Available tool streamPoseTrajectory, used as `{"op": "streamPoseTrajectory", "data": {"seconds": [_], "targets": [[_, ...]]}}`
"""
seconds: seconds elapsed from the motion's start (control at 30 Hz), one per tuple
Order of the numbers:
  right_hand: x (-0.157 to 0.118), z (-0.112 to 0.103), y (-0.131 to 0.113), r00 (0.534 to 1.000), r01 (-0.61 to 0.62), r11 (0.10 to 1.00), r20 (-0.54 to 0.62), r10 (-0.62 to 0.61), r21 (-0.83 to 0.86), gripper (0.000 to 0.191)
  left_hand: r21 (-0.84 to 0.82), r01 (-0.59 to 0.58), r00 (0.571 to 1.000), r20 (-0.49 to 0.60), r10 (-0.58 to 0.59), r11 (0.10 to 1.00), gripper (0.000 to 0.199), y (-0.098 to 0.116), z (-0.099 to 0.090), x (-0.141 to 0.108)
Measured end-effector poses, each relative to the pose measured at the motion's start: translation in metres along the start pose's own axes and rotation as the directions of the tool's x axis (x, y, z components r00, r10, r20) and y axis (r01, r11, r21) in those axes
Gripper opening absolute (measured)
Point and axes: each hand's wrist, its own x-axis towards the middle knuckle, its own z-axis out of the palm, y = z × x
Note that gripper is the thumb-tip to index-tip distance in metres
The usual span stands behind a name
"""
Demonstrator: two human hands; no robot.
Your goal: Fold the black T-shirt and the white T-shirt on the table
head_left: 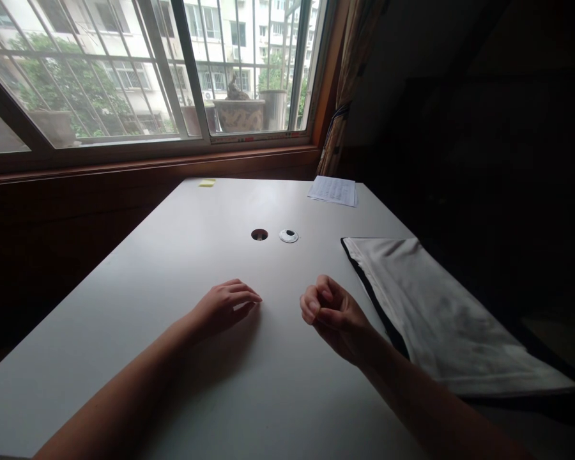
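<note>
My left hand (227, 306) rests on the white table (144, 306) with its fingers stretched out, holding nothing. Its fingertips touch or nearly touch the tabletop. To the right, my right hand (333, 316) is raised a little, fingers curled in and thumb against them. Whether anything small is between those fingers is hidden. Closest to that hand is a folded greyish-white cloth (441, 306) with a black underside or border, lying over the table's right side. The two hands are apart from each other.
Beyond the hands, the table has a round cable hole (259, 235) and a white disc-shaped cover (288, 236). Printed papers (334, 190) and a yellow sticky note (207, 183) lie at the far edge. A barred window (138, 76) and curtain (342, 96) stand behind.
</note>
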Motion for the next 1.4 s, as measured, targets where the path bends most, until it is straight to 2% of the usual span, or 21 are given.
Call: {"op": "streamPoseTrajectory", "data": {"seconds": [0.17, 0.3, 0.5, 0.7, 1.0, 1.23, 1.4], "targets": [[0.002, -0.006, 0.009, 0.996, 0.019, 0.996, -0.082, -0.026, -0.085, 0.044, -0.015, -0.011, 1.0, -0.005, 0.01, 1.0, 0.022, 0.004, 0.001, 0.001], [0.004, -0.012, 0.024, 0.989, 0.0, 0.973, -0.145, -0.034, -0.229, 0.046, -0.093, -0.006, 1.0, -0.029, 0.003, 0.996, 0.017, 0.019, 0.005, 0.006], [0.005, -0.01, 0.04, 0.986, -0.019, 0.897, -0.158, -0.057, -0.443, 0.046, -0.295, 0.096, 0.99, -0.075, -0.123, 0.951, 0.008, 0.045, 0.013, 0.012], [0.004, -0.006, 0.048, 0.983, 0.002, 0.814, -0.146, -0.107, -0.581, 0.04, -0.431, 0.2, 0.97, -0.039, -0.24, 0.88, 0.007, 0.054, 0.012, 0.015], [0.004, -0.004, 0.049, 0.966, 0.034, 0.68, -0.15, -0.21, -0.732, 0.038, -0.442, 0.243, 0.958, -0.032, -0.285, 0.864, 0.01, 0.054, 0.011, 0.016], [0.004, 0.001, 0.053, 0.949, 0.051, 0.562, -0.136, -0.286, -0.826, 0.027, -0.411, 0.32, 0.932, -0.024, -0.361, 0.853, 0.01, 0.054, 0.013, 0.015], [0.005, 0.001, 0.055, 0.945, 0.081, 0.547, -0.111, -0.308, -0.833, 0.025, -0.409, 0.355, 0.918, -0.019, -0.397, 0.841, 0.009, 0.054, 0.014, 0.016]]}}
